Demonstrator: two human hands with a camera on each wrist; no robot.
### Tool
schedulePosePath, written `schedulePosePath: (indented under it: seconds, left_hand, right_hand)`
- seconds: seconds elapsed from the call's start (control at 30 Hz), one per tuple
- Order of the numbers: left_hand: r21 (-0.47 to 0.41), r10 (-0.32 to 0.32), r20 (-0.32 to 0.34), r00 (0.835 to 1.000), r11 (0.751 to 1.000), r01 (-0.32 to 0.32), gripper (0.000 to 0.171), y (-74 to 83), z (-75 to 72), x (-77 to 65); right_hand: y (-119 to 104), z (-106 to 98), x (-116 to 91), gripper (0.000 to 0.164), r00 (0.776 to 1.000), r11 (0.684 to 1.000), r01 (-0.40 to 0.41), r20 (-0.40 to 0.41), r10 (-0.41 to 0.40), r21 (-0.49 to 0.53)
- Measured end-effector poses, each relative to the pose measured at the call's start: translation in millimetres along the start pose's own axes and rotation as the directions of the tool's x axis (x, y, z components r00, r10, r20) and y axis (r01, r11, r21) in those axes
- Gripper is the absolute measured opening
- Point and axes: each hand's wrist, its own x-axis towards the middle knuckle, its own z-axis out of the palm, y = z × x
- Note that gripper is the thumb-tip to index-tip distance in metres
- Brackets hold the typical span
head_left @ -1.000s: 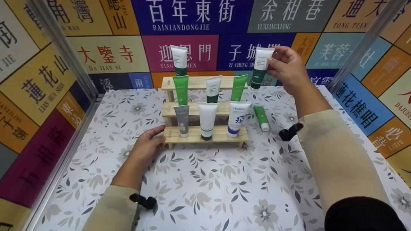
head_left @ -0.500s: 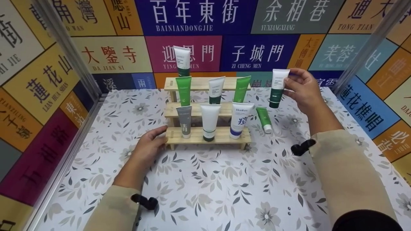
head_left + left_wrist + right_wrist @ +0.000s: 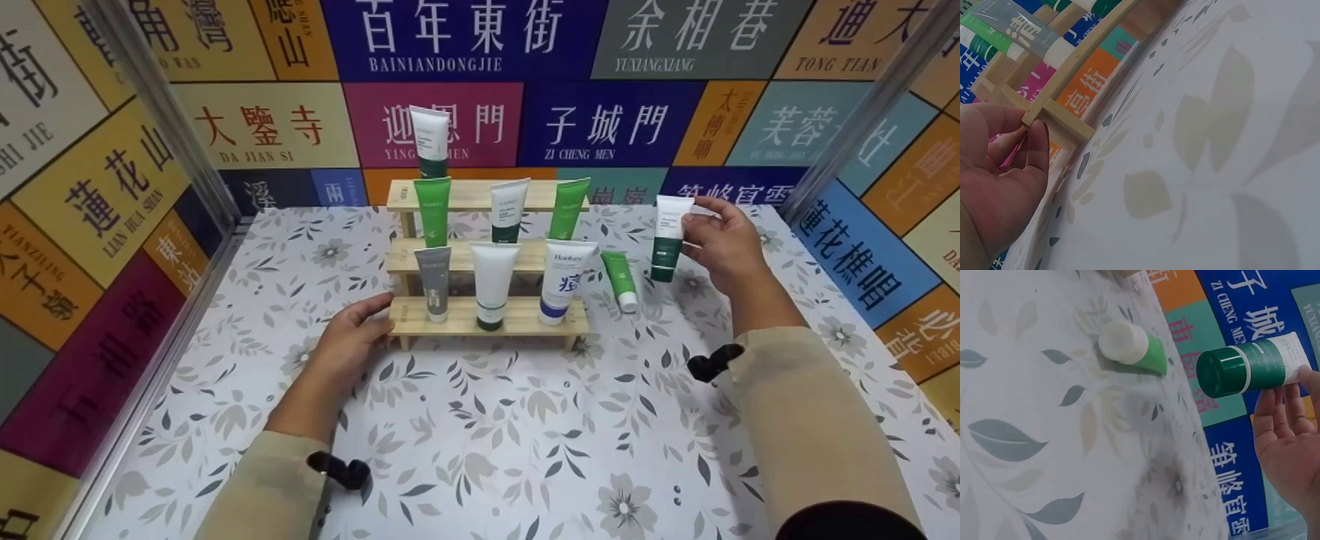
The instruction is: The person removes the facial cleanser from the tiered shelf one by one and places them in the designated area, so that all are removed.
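My right hand (image 3: 724, 244) pinches a white and dark-green squeeze tube (image 3: 667, 240) near its flat white end, cap downward. The right wrist view shows the tube's green cap (image 3: 1221, 372) held off the tablecloth. My left hand (image 3: 352, 335) pinches the left end of the lowest step of a wooden tiered display stand (image 3: 450, 328); the left wrist view shows thumb and fingertips at the corner of the wood (image 3: 1036, 109). Just left of the held tube, a small green tube (image 3: 619, 281) with a white cap lies on the cloth.
On the lowest step stand a grey tube (image 3: 433, 281), a white tube (image 3: 493, 281) and a white-and-blue tube (image 3: 564, 281). Behind are two green tubes (image 3: 433, 210) around a white-green one (image 3: 510, 210). Another white-green tube (image 3: 430, 142) is on the top step. Printed panels enclose the floral cloth (image 3: 487, 450).
My right hand has carried the white-green tube away from the stand's top step, rightward and down toward the cloth beside the green tube. My left hand keeps its hold on the stand.
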Motion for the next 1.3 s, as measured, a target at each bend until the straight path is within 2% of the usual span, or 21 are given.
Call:
schedulePosePath:
  seconds: [0.17,0.37,0.5,0.63,0.83,1.0,1.3]
  left_hand:
    - [-0.008,0.01,0.002,1.0,1.0,-0.01,0.051,-0.7,-0.3,0.3]
    - [-0.002,0.007,-0.006,1.0,1.0,-0.007,0.051,1.0,-0.7,0.0]
    - [-0.003,0.006,-0.008,1.0,1.0,-0.006,0.051,1.4,-0.9,0.0]
    - [-0.006,-0.007,-0.005,1.0,1.0,0.007,0.051,0.9,-1.1,0.2]
    - [-0.006,-0.001,0.0,1.0,1.0,0.001,0.05,0.3,-0.9,0.6]
    - [-0.02,0.026,0.006,1.0,0.999,-0.026,0.051,-0.3,-1.1,0.8]
    - [0.002,0.008,-0.009,1.0,1.0,-0.008,0.05,0.5,0.0,0.5]
  right_hand:
    - [13.2,-7.1,3.5,0.057,0.998,0.997,-0.059,-0.003,0.059,-0.04]
    - [27.2,-11.7,9.0,0.065,0.992,0.985,-0.127,0.0,0.128,-0.116]
    - [38.2,-13.0,13.8,0.063,0.987,0.977,-0.158,-0.005,0.159,-0.141]
    - [47.9,-12.4,20.4,0.061,0.986,0.97,-0.168,-0.021,0.167,-0.178]
    - [55.8,-7.2,29.8,0.063,0.985,0.939,-0.174,-0.056,0.164,-0.297]
    - [59.4,-1.7,32.2,0.065,0.983,0.935,-0.185,-0.065,0.173,-0.303]
    - [66.5,1.6,37.3,0.06,0.983,0.923,-0.18,-0.097,0.156,-0.34]
